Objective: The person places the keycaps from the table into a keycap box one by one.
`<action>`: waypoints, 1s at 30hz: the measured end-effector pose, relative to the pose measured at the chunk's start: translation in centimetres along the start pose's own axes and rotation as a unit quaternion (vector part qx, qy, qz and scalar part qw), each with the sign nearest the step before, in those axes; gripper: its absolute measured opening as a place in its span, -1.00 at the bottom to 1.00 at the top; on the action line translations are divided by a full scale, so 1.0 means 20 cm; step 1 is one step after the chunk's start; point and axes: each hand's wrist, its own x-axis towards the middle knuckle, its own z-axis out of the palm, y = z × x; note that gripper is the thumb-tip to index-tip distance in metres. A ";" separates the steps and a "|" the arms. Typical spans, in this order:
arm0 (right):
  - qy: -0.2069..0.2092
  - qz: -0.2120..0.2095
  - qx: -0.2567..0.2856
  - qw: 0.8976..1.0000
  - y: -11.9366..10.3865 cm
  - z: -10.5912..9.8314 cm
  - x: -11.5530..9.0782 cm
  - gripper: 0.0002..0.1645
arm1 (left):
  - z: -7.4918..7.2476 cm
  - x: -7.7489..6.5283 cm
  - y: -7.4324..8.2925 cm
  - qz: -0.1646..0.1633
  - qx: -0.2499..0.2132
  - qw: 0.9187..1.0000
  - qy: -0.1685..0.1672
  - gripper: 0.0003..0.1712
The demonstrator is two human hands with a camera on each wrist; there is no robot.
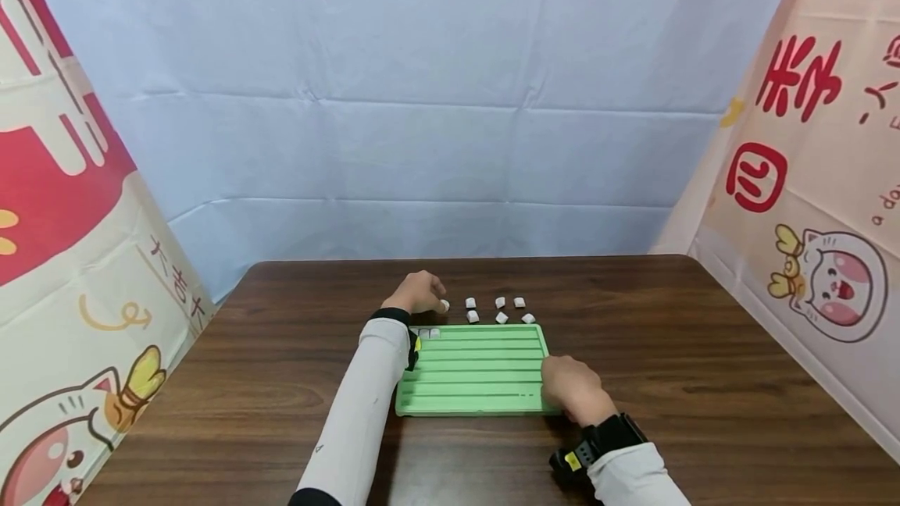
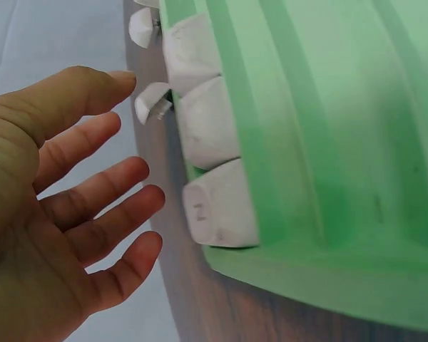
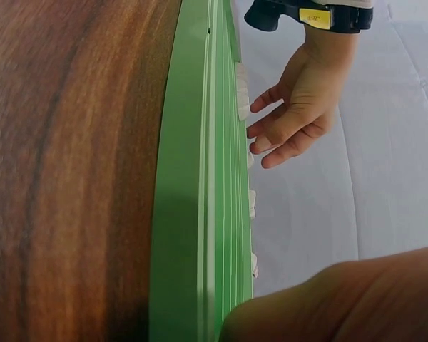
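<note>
My left hand is behind the far left corner of a green ridged tray. Its fingers are spread and relaxed in the left wrist view, with a loose white keycap close to the fingertips and nothing gripped. Three white keycaps sit side by side in the tray's far groove, the end keycap bearing a dark letter. At the tray's right edge, my right hand holds the rim with bent fingers; its fingertips are mostly hidden. In the right wrist view only part of this hand shows, against the tray wall.
Several loose white keycaps, such as one keycap, lie in two rough rows behind the tray. All stand on a brown wooden table. A pale blue cloth hangs behind it, and printed cloths flank both sides.
</note>
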 end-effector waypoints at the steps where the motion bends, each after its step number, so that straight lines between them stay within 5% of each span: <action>1: 0.002 -0.002 0.000 1.000 0.00 0.00 0.00 -0.71 | 0.00 0.01 0.00 -0.001 -0.001 1.000 0.001 -0.65; 16: 0.009 -0.017 0.012 1.000 0.01 0.00 -0.03 -0.66 | 0.04 0.00 0.02 0.012 -0.029 0.999 -0.012 -0.66; 30: 0.002 -0.006 0.011 1.000 0.00 0.00 -0.02 -0.69 | 0.06 0.02 0.02 -0.012 0.014 1.000 0.013 -0.93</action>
